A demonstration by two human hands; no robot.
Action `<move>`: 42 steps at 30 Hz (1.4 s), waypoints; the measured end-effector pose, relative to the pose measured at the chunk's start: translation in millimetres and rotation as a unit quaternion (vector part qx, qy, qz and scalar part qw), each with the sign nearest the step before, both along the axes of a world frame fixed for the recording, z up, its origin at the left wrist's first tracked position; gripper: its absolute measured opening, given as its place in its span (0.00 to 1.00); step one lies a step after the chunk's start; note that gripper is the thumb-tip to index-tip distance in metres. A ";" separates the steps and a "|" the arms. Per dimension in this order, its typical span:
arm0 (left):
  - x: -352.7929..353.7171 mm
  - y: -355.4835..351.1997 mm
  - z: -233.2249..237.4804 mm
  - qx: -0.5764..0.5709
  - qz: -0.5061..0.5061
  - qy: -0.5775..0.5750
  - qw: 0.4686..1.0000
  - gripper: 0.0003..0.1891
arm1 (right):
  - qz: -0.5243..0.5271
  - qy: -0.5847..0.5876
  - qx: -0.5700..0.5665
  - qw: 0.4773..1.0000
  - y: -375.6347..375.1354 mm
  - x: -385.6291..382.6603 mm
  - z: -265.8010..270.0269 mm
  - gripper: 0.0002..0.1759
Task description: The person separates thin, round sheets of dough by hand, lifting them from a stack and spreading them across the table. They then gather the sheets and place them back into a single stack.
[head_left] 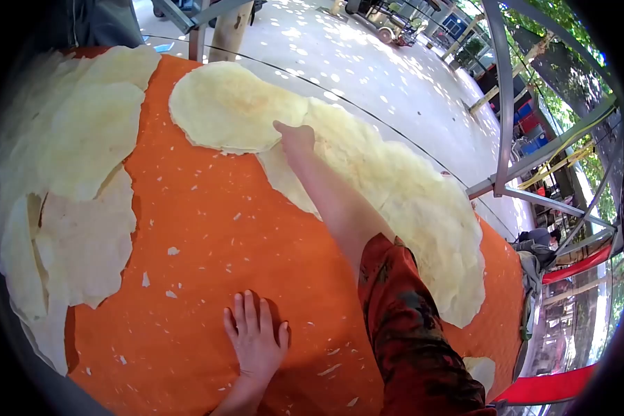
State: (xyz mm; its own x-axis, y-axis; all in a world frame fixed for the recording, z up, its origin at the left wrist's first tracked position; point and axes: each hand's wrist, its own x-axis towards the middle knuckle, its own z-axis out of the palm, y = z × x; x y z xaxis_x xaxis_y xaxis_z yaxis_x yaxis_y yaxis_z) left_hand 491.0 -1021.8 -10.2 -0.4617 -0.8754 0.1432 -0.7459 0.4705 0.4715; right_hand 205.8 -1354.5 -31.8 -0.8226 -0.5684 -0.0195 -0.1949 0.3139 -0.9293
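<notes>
Pile (97,132) at left. 1 sheet (218,107), upper centre. Left hand (259,350), lower centre: flat on orange cloth (201,229), fingers spread, empty. Right hand (299,141): fingers curled at sheet's edge, can't tell if pinching. Row (430,229) rightward. Probably positioning; calls for light touch.
</notes>
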 end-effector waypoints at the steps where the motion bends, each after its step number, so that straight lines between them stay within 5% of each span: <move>1: 0.7 -1.6 1.2 0.005 0.000 -0.002 1.000 0.28 | 0.018 -0.048 0.002 0.999 -5.0 0.0 -3.7 0.16; 8: 5.7 -3.6 1.5 0.022 -0.010 0.027 0.999 0.29 | 0.173 -0.226 -0.122 0.951 71.2 -36.9 79.0 0.06; 9: 5.6 -3.8 2.0 0.023 -0.011 0.027 0.999 0.29 | 0.186 -0.216 -0.159 0.945 97.7 -68.4 75.6 0.12; 10: 6.1 -4.5 2.3 0.025 -0.011 0.028 0.999 0.29 | 0.081 -0.191 -0.115 0.972 130.8 -66.7 99.1 0.10; 12: 6.0 -4.0 2.4 0.021 -0.009 0.030 0.999 0.29 | 0.089 -0.044 0.027 0.995 195.4 -111.4 90.6 0.09; 14: 3.8 -3.0 4.0 0.014 -0.007 0.026 1.000 0.28 | 0.042 -0.060 0.092 0.993 230.7 -161.3 54.6 0.08; 17: 1.4 0.4 4.5 -0.003 -0.005 0.010 1.000 0.28 | 0.046 0.123 0.113 0.985 232.2 -192.2 20.0 0.08; 21: -3.1 5.2 4.9 -0.028 0.000 -0.004 1.000 0.27 | -0.046 0.018 0.121 0.991 202.3 -215.9 11.6 0.10; 24: -7.3 4.6 3.1 -0.057 0.003 -0.014 0.998 0.28 | 0.091 -0.186 -0.005 0.978 204.8 -174.7 62.2 0.13; 28: -10.2 9.3 3.5 -0.074 0.002 -0.027 0.997 0.27 | 0.237 -0.224 -0.036 0.945 210.0 -203.4 104.1 0.22; 29: -10.8 10.4 2.3 -0.082 0.001 -0.024 0.996 0.27 | 0.231 -0.298 -0.092 0.922 246.2 -176.5 153.7 0.17; 30: -10.6 11.2 0.5 -0.087 0.002 -0.034 0.996 0.27 | 0.202 -0.320 -0.050 0.924 279.4 -177.2 181.7 0.23; 32: -13.6 13.5 -3.0 -0.103 0.003 -0.047 0.994 0.26 | 0.141 -0.242 -0.044 0.959 363.6 -191.2 205.0 0.24; 35: -16.9 17.5 -4.2 -0.123 0.004 -0.062 0.990 0.25 | 0.061 -0.235 -0.053 0.969 470.3 -220.1 165.5 0.24; 36: -17.2 19.3 -6.0 -0.131 0.005 -0.069 0.989 0.24 | 0.068 -0.196 -0.010 0.978 505.1 -236.9 129.6 0.27; 37: -16.4 21.1 -6.9 -0.132 0.005 -0.071 0.989 0.24 | 0.061 -0.097 0.158 0.981 531.4 -244.2 118.3 0.29; 38: -16.4 21.7 -7.8 -0.137 0.002 -0.071 0.988 0.24 | -0.031 -0.034 0.209 0.977 547.7 -243.1 94.6 0.29; 42: -15.7 21.4 -17.4 -0.169 -0.014 -0.065 0.983 0.23 | -0.057 0.175 0.178 0.967 570.9 -259.9 46.4 0.30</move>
State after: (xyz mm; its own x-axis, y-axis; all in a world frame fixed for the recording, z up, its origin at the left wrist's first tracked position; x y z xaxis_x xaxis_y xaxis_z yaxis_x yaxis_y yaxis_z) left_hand 475.3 -1000.4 -27.6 -0.5188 -0.7747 0.3616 -0.7743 0.6051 0.1855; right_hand -54.1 -783.7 14.6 -0.8707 -0.4827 0.0938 -0.4236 0.6394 -0.6416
